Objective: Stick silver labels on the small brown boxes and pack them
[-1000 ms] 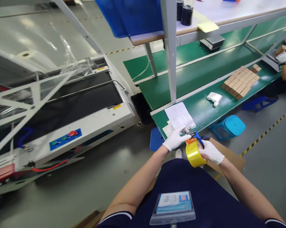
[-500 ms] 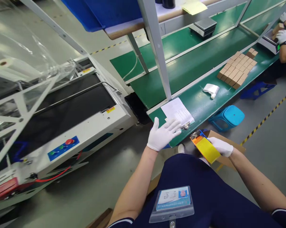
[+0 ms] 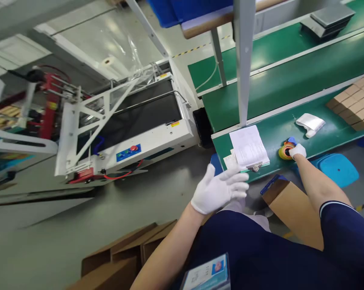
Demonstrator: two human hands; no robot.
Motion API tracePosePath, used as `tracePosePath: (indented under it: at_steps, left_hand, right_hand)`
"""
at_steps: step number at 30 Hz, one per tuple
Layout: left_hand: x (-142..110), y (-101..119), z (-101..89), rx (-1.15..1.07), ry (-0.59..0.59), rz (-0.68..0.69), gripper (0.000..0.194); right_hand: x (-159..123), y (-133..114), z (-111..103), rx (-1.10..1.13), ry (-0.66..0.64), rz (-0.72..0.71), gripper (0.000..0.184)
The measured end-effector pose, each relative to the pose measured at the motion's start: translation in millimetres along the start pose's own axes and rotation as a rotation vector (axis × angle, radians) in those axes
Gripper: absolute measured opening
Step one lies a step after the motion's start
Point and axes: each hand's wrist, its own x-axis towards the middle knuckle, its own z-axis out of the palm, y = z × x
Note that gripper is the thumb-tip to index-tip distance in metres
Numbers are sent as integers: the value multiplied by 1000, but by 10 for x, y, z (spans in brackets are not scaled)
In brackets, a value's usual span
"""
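"Where is the tape dispenser (image 3: 286, 150) sitting relative to the grip?"

"It's showing just to the left of the right hand (image 3: 298, 151), touching it. The gloved fingers are closing around its near side, and its yellow roll and blue part are showing beyond them."

"So the right hand is holding it?"

"Yes, narrowly, with the tape dispenser between its fingers. Both are showing at the green bench (image 3: 278, 135); I can't tell whether the bench is bearing its full weight."

"What's lying around it?"

"A crumpled white wrap (image 3: 310, 124) is lying just beyond, the small brown boxes (image 3: 355, 100) are sitting farther right, and the papers (image 3: 248, 146) are lying to the left, under a metal clip (image 3: 254, 166)."

"And the left hand (image 3: 219, 188)?"

"It's spreading wide, palm showing, holding nothing. It's hovering near the bench's corner, closest to the papers and well apart from the tape dispenser."

"Anything below?"

"A brown carton (image 3: 298, 213) is standing below the bench's edge, and a light-blue stool (image 3: 338, 169) is standing beside the bench."
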Motion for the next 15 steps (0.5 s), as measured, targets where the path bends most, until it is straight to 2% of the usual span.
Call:
tracePosePath:
  at_steps: [3,5,6,8,10,12,15]
  left_hand:
    - [170,-401,-127,499,165,-44,53]
    - [378,-744,-236,878,249,-125,47]
    - [506,-925,-278,1029,250,-176,45]
    - [801,-1298,-300,1220,148,-279,43]
    - [1129,-1694,-216,1363,-26,-364,45]
    - [1474,-2135,-39,1517,-219,-406,49]
    - [2016,-2938,297,1748,-524,-372,52]
  right_hand:
    - [-70,286,131,84,-28,54,45]
    - [-354,682,225,141,-1,118,47]
    - [-574,931,285,165,12,166,46]
    - [-1170,1485,430,211,8,284,41]
    - [-1937,2053,595,256,-28,434,38]
    - [-2780,2598,755,311,-69,588,36]
    - [-3918,3369,976,384,-92,801,37]
